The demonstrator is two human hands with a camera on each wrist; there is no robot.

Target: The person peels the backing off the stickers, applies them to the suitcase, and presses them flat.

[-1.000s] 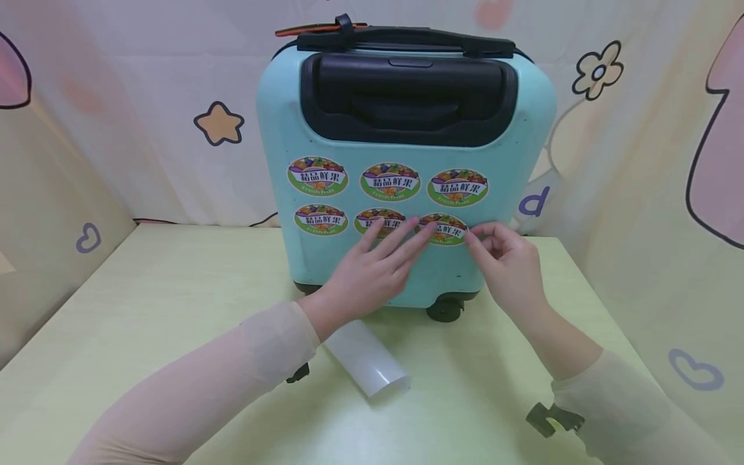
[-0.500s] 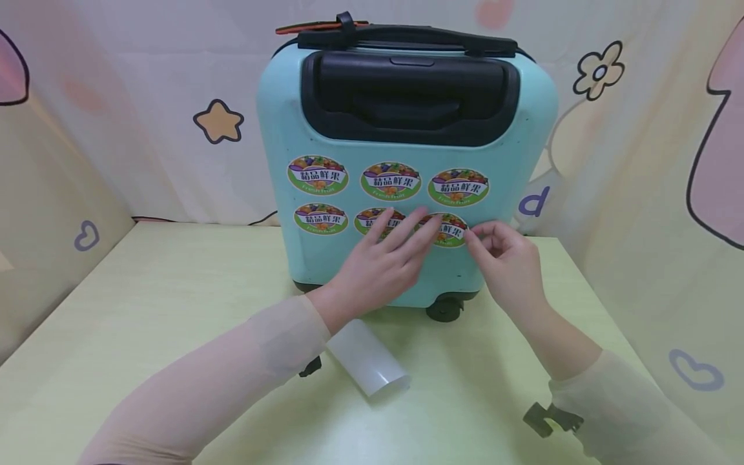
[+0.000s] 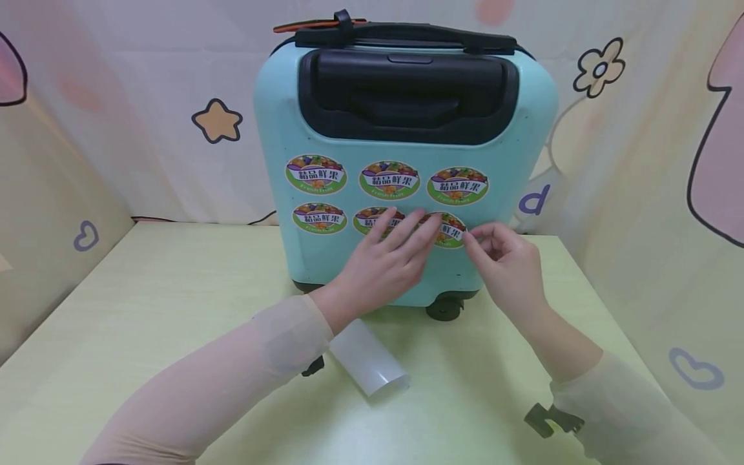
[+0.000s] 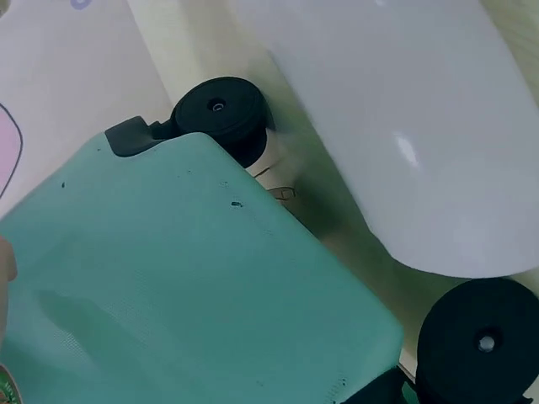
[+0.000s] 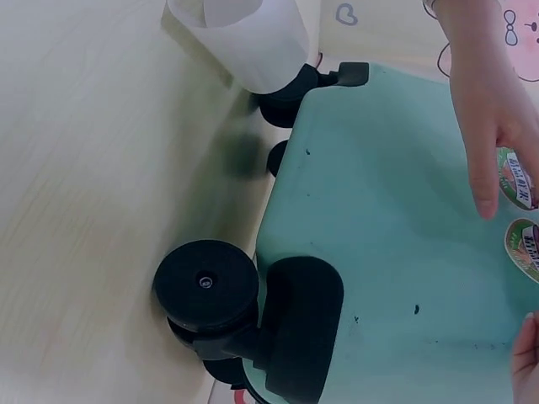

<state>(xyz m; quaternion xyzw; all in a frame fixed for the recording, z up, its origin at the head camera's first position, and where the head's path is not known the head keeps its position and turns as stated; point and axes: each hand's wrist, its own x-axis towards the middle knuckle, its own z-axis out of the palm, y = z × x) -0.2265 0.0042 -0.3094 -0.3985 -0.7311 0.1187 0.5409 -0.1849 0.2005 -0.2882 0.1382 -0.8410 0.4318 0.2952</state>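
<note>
A light-blue suitcase point(image 3: 325, 258) stands upright, with oval fruit stickers in two rows on its face. My left hand point(image 3: 378, 274) lies with extended fingers over the lower middle sticker point(image 3: 366, 221) and the left part of the lower right sticker point(image 3: 453, 231), partly covering both. At that last sticker's right edge, my right hand point(image 3: 514, 268) pinches the rim between thumb and index finger. In the right wrist view the left hand point(image 5: 493, 101) reaches down from above, while only a bit of the right hand point(image 5: 526, 362) shows at the edge.
A curled white sheet point(image 3: 369, 358) lies on the table point(image 3: 174, 310) before the suitcase. Black wheels point(image 3: 444, 307) support the case, and a black handle point(image 3: 407, 39) tops it. Patterned cloth point(image 3: 157, 129) hangs behind and at both sides.
Over the second, my left hand has slid slightly right over the lower stickers. The right hand keeps its place at the sticker's edge.
</note>
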